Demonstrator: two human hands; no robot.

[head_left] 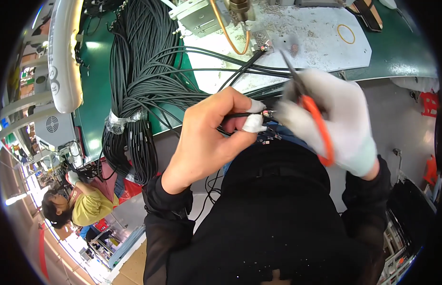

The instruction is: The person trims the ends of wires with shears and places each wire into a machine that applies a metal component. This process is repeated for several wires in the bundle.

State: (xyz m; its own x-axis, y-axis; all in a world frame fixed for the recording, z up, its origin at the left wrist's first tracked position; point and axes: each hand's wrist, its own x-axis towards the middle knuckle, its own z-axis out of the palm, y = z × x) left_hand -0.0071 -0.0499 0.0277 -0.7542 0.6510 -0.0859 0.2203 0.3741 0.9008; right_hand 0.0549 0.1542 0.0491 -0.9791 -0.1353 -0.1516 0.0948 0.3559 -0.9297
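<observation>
My left hand [206, 133] is closed, pinching the end of a black cable [237, 115] between thumb and forefinger. White covers wrap those fingertips. A bit of copper colour shows at the cable's end. My right hand [335, 114], in a white glove and blurred by motion, is just to the right of that end. It is closed around an orange-handled tool [317, 126] with a dark pointed tip directed up and left. Motion blur hides the tool's exact kind. Whether the right fingertips touch the cable end, I cannot tell.
A thick bundle of black cables [145, 52] lies on the green table [95, 85], tied with clear wrap. Beyond my hands a white board [316, 28] carries scraps, a yellow ring [346, 33] and a grey machine [202, 16]. At left are a lit lamp [64, 61] and another person [90, 206].
</observation>
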